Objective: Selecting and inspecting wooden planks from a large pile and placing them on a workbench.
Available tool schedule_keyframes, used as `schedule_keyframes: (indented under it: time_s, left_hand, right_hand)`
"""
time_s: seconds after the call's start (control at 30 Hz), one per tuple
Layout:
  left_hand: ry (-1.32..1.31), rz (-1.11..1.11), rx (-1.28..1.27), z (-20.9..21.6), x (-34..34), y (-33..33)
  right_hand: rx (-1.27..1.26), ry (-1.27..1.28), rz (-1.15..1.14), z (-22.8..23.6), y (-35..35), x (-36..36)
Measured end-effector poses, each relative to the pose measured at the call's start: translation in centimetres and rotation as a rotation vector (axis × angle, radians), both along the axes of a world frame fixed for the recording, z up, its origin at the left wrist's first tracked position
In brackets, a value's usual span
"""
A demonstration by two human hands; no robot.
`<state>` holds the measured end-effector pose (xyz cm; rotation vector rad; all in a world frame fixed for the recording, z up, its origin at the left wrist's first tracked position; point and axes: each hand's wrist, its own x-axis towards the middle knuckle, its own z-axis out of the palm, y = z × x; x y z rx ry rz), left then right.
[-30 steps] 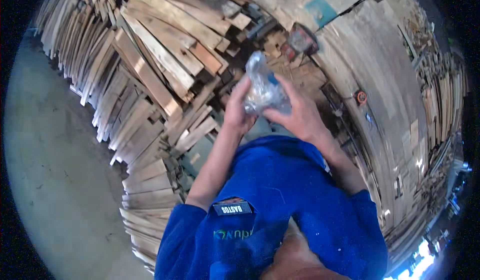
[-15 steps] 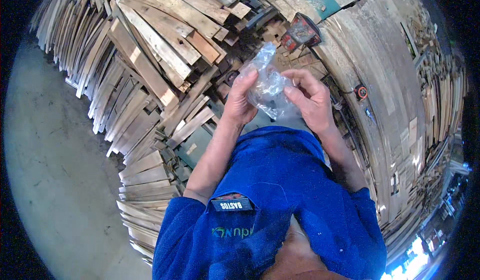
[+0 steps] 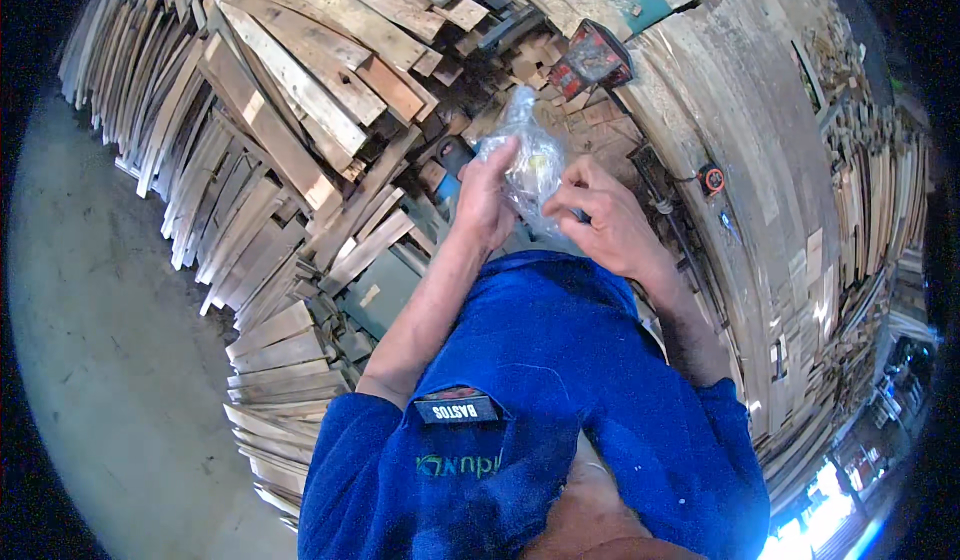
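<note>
A crumpled clear plastic bag [image 3: 537,165] is held up in front of my chest. My left hand [image 3: 487,200] grips its left side, thumb lying over the front. Something small and yellowish shows through the plastic, too blurred to name. My right hand [image 3: 608,222] has its fingers closed in a pinch at the bag's lower right edge. Just beyond my left hand is a dark rounded object with a blue part [image 3: 455,155], partly hidden by the hand.
Stacked boards [image 3: 290,70] fill the left side, beside a grey floor [image 3: 110,310]. A worn red and black container [image 3: 592,60] stands ahead, near small wood offcuts. On the long wooden surface [image 3: 760,160] at right lies an orange and black tape measure [image 3: 712,179].
My right hand has shifted slightly down and left along the bag, and its fingers have curled in more. The bag has turned, showing the yellowish spot. The view has shifted a little.
</note>
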<state>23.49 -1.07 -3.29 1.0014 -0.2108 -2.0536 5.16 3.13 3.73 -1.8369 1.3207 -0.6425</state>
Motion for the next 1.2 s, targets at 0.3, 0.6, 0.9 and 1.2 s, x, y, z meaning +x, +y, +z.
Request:
schedule_keyframes:
  time_s: [0.3, 0.6, 0.9, 1.2]
  left_hand:
    - [0.106, 0.053, -0.091, 1.0, 0.2, -0.5]
    - [0.092, -0.037, -0.044, -0.2, 0.5, 0.3]
    - [-0.158, -0.411, -0.478, 1.6, 0.5, 0.5]
    - [-0.320, -0.344, -0.148, 1.1, -1.6, 1.0]
  right_hand:
    - [0.317, -0.295, -0.393, -1.1, -0.4, -0.3]
    - [0.417, -0.641, -0.434, -3.2, -1.1, -0.6]
    - [0.443, -0.836, -0.498, -2.9, -1.1, -2.3]
    - [0.457, -0.926, -0.718, -2.7, -1.3, -1.1]
